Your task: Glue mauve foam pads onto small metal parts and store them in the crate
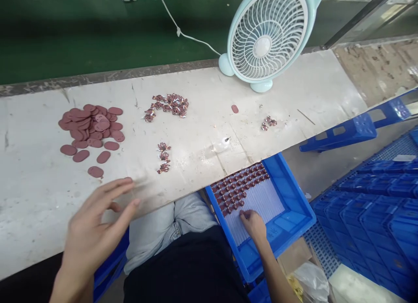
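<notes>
Above the near edge of the white table (192, 133), my left hand (98, 220) is open, fingers apart, with nothing in it. It is nearest to a pile of flat reddish-brown oval pieces (94, 124). My right hand (253, 224) reaches into a blue crate (294, 207), its fingers pinched at the end of the rows of small brown figures (231, 190) on a ribbed white liner (264, 203). What it holds, if anything, is hidden. A cluster of small brown figures (171, 103) lies mid-table, with a short column of several more (163, 157) nearer me.
A light blue fan (261, 46) stands at the back of the table, its white cable running left. A small bottle (222, 144), a single oval (234, 108) and a few figures (268, 122) lie to the right. Stacked blue crates (375, 207) stand at the right.
</notes>
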Demonstrator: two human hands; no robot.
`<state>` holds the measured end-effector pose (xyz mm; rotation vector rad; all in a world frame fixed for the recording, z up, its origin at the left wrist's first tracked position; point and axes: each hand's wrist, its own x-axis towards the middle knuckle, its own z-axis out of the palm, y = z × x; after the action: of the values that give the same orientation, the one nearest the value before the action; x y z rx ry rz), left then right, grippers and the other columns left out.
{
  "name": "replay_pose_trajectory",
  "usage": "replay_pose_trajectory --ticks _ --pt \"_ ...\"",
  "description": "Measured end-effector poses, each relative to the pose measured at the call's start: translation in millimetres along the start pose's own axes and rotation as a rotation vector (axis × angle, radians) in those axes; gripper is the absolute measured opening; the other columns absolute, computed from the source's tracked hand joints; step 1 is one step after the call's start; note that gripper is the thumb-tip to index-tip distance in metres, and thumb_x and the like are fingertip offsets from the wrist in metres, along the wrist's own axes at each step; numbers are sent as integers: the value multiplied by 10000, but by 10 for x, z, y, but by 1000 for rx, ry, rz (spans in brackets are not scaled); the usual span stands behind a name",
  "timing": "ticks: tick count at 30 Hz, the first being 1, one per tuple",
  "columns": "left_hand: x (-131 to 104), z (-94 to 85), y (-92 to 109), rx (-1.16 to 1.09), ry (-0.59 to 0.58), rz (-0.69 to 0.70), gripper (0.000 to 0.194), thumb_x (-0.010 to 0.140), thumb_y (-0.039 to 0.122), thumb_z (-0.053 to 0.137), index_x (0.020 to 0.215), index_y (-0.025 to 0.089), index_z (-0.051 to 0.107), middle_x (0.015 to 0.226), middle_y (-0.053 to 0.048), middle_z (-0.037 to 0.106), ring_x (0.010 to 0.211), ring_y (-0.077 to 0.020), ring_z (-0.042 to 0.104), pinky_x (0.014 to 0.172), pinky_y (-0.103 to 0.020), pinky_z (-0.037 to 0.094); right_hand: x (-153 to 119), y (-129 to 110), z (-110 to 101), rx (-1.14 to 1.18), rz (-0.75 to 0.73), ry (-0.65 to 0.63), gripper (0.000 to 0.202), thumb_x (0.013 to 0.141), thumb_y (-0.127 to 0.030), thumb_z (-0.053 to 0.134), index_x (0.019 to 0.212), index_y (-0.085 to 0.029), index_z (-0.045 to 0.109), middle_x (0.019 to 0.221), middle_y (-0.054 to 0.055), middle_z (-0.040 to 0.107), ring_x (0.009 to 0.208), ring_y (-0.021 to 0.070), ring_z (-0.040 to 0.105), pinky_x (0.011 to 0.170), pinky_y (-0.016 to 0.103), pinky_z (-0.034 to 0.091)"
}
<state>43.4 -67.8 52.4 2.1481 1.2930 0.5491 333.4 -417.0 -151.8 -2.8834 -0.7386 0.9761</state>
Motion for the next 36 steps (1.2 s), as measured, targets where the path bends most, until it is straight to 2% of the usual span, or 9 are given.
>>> replay_pose_trajectory --ticks 7,11,15,18,22,24,27,32,36 --pt "-220 175 19 -313 -261 -13 270 883 242 655 1149 276 685 1294 -54 622 845 -166 629 727 -307 521 -54 -115 73 15 -27 38 254 961 -402 605 1079 -182 647 1053 47 666 894 179 660 777 344 570" --pt "-254 213 -9 -423 -330 -32 273 874 218 669 1138 286 689 1291 -55 630 936 -192 642 753 -297 521 -58 -168 2 49 -36 74 233 962 -400 605 1014 -177 650 955 23 665 800 149 652 708 300 559" --pt "-341 301 32 -679 -431 -199 187 895 256 654 1068 236 723 1226 -94 680 1032 -229 662 806 -303 536 -196 -322 -467 121 -139 87 211 895 -389 656 816 -195 641 738 13 630 655 187 644 574 305 527" --pt "-443 494 161 -1016 -646 -428 197 892 337 662 984 185 745 1082 -126 744 892 -220 712 655 -262 533 -440 -701 -1008 215 -340 41 184 854 -443 651 867 -260 638 793 36 645 585 220 629 478 341 508" --pt "-533 802 355 -1427 -847 -605 264 765 336 802 951 152 765 1049 -144 766 951 -248 728 656 -239 542 -782 -1529 -1528 347 -888 -2 257 830 -287 686 1060 -337 584 759 3 605 618 208 608 494 324 522" --pt "-548 874 401 -1552 -827 -687 301 673 281 874 919 148 762 958 -116 778 840 -202 735 680 -245 558 -882 -1930 -1627 304 -1067 -30 288 834 -203 669 1066 -341 568 775 0 614 639 195 609 507 307 522" --pt "-532 832 371 -1615 -725 -737 299 618 234 907 848 126 747 799 -77 763 665 -141 698 648 -241 560 -904 -2359 -1697 218 -1166 -85 215 856 -158 634 996 -312 574 831 7 631 712 185 626 602 308 543" --pt "-470 561 160 -1716 -508 -743 251 696 221 859 908 144 748 868 -81 768 793 -193 741 689 -255 579 -621 -2878 -1836 158 -1245 -280 288 887 -276 666 1163 -285 585 894 10 629 737 168 613 630 271 517" --pt "-473 386 6 -1797 -320 -772 265 776 167 786 1039 158 752 1024 -96 767 883 -182 744 745 -223 580 -220 -3386 -1715 -223 -1312 123 370 988 -206 445 1341 -265 539 973 61 628 786 178 633 636 260 476"
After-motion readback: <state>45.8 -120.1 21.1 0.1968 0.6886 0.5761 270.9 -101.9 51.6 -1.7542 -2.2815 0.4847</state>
